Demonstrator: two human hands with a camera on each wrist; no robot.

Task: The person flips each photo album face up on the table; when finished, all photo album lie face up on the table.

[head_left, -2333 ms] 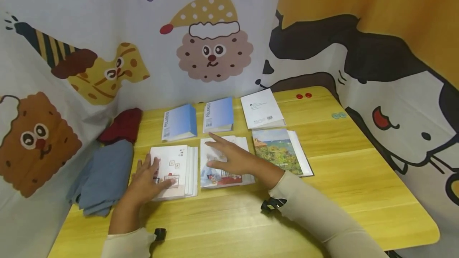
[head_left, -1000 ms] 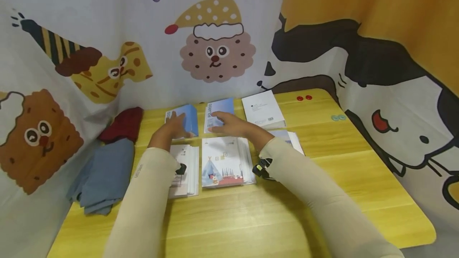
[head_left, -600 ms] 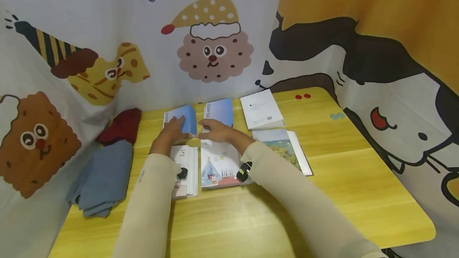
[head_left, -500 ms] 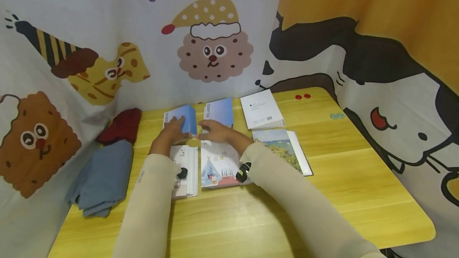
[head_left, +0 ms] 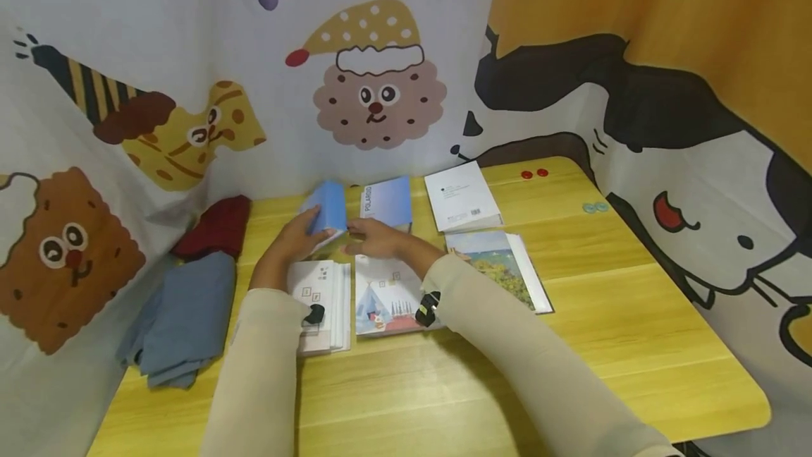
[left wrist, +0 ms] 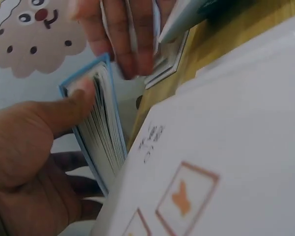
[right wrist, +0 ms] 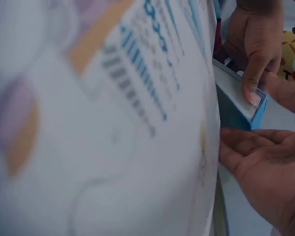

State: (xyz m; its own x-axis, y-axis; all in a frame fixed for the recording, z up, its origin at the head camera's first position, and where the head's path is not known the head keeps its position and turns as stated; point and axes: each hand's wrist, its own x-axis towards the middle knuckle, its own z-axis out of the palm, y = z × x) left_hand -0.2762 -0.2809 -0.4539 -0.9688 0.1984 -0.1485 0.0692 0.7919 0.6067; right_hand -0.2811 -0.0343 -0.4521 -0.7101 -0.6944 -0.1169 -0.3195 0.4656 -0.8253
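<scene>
At the back left of the table, my left hand grips a blue photo album. Its spine side is raised and tilted. The left wrist view shows the thumb on the album's page edges and the other fingers behind its cover. My right hand is just right of the album, over the top edge of a white book with a tent picture. In the right wrist view its fingers lie extended at the blue spine. A second white book lies partly under my left forearm.
A second blue POLAROID album, a white book and a book with a landscape cover lie to the right. Folded grey-blue cloth and dark red cloth sit at left. Red and pale green discs are at the right.
Both hands have moved from the front white books to the back row. The left hand has taken hold of the left blue album and tilted it; the right hand has come in beside it.
</scene>
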